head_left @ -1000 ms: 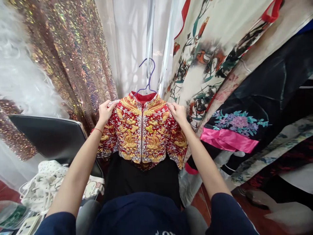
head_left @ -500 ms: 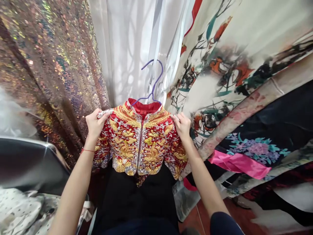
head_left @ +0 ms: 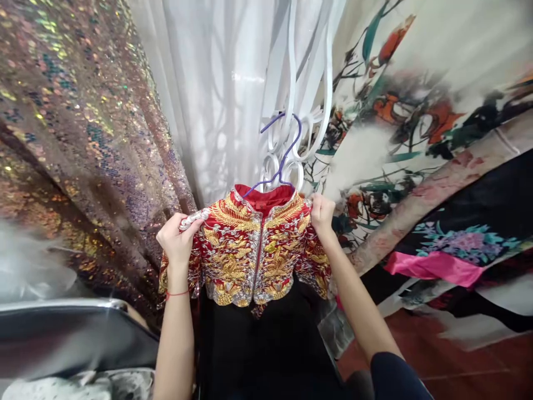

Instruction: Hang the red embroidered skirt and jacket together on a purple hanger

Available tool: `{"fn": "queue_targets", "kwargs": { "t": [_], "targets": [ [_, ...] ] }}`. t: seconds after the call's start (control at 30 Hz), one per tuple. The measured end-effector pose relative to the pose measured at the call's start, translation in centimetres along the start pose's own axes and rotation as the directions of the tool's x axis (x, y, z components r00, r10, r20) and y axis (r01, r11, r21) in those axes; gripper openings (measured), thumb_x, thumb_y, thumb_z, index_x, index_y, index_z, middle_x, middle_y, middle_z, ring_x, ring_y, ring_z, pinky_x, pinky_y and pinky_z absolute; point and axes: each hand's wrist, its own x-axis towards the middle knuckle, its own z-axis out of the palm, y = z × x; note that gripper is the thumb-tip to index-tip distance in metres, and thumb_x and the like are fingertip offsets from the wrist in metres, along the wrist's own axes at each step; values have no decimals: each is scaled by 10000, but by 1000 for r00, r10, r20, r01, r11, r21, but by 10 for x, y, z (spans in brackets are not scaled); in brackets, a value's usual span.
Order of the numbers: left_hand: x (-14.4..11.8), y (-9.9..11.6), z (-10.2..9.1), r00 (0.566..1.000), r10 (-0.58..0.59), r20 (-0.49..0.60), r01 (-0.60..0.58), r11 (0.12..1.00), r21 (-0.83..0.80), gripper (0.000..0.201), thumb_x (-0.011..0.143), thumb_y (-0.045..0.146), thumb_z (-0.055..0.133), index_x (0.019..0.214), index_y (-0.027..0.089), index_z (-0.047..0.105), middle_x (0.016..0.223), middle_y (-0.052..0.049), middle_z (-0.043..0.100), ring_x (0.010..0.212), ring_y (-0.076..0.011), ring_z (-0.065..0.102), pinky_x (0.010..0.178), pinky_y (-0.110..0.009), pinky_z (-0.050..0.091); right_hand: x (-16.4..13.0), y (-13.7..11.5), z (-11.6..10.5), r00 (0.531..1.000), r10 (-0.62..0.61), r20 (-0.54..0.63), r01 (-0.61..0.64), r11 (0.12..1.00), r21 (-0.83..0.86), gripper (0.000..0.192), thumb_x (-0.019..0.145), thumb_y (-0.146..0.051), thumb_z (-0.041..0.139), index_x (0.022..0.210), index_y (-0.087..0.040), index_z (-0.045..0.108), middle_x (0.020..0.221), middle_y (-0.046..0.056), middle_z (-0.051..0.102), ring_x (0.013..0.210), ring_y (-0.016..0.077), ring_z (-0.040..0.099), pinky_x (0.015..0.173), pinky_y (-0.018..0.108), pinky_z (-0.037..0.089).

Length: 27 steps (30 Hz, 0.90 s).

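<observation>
On your far left hangs a sequined fabric (head_left: 75, 128), with a dark chair back (head_left: 70, 339) low in the corner below it, its seat cut off by the frame. Your left hand (head_left: 178, 241) is closed on the left shoulder of the red and gold embroidered jacket (head_left: 254, 250), pinching the beaded edge between thumb and fingers, and a red string sits around that wrist. The jacket hangs in front of you at chest height, already on its purple hanger (head_left: 283, 155), front closed down the middle, with a black skirt (head_left: 258, 344) falling beneath it. The hook stands free in front of the white curtain (head_left: 216, 94) and some white loops; as far as I can judge it rests on no rail, so hanging the garment looks like the part left to do. Your right hand (head_left: 322, 214) grips the right shoulder, fingers curled behind the cloth and mostly hidden. To the right, a floral printed robe (head_left: 395, 111) and a black garment with a pink sash (head_left: 433, 266) are blurred, and any rail above is out of view.
</observation>
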Motion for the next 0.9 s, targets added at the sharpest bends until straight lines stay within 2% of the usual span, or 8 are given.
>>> {"fn": "queue_targets", "kwargs": {
  "t": [0.23,0.4,0.53,0.6,0.67,0.77,0.83,0.9],
  "targets": [
    [-8,-2,1,998,-55,-17,56,998,9,410,788,561,693,654,191,579,545,53,434,519,-104,334,566,-252,301,-9,-7,-12,1000,3,-5,-3,1000,-22,470,1018,-421,278,646,-226,489,622,31,531,600,161,506,628,300,386],
    [-17,0,4,991,-112,-78,111,994,-9,331,774,486,703,676,186,603,554,53,438,532,-106,340,560,-254,287,-6,-24,-31,996,21,81,-29,995,100,250,1009,-359,416,868,-207,557,773,12,602,685,147,552,686,274,436],
    [-20,4,6,985,-160,-71,162,986,29,329,773,489,678,680,188,584,558,54,436,537,-106,345,561,-254,294,11,-40,-35,980,-127,156,88,968,236,133,981,-276,471,911,-208,561,834,20,614,747,154,584,724,286,476],
    [-21,5,6,980,-182,-78,187,980,63,332,770,491,665,677,188,568,556,54,421,544,-105,338,560,-252,295,13,-45,-36,979,-187,77,165,958,234,93,963,-236,494,908,-212,565,848,32,616,806,173,596,753,311,487],
    [-22,7,6,977,-196,-88,203,975,88,313,772,468,655,678,187,554,558,56,399,550,-102,326,560,-244,297,6,-50,-37,975,-210,-76,221,959,176,27,930,-207,554,910,-212,571,867,46,623,874,197,599,796,346,488],
    [-25,11,5,976,-195,-93,203,975,88,285,781,444,644,696,191,544,573,57,391,556,-100,334,564,-229,310,-22,-63,-39,926,-280,-252,315,943,109,111,856,-146,654,903,-213,578,843,41,637,857,198,599,792,355,476],
    [-28,15,4,979,-182,-91,190,978,85,289,785,454,642,702,196,542,582,53,405,558,-104,348,567,-227,322,-44,-79,-37,938,-289,-190,325,923,204,118,854,-127,653,865,-216,575,751,5,627,713,152,582,696,302,465],
    [-30,19,2,982,-165,-90,173,981,89,302,789,470,642,702,200,537,587,48,417,561,-108,359,569,-228,329,-63,-98,-32,985,-172,5,158,916,368,93,899,-176,621,829,-216,574,658,-29,597,562,105,532,580,251,435]
  ]
}}
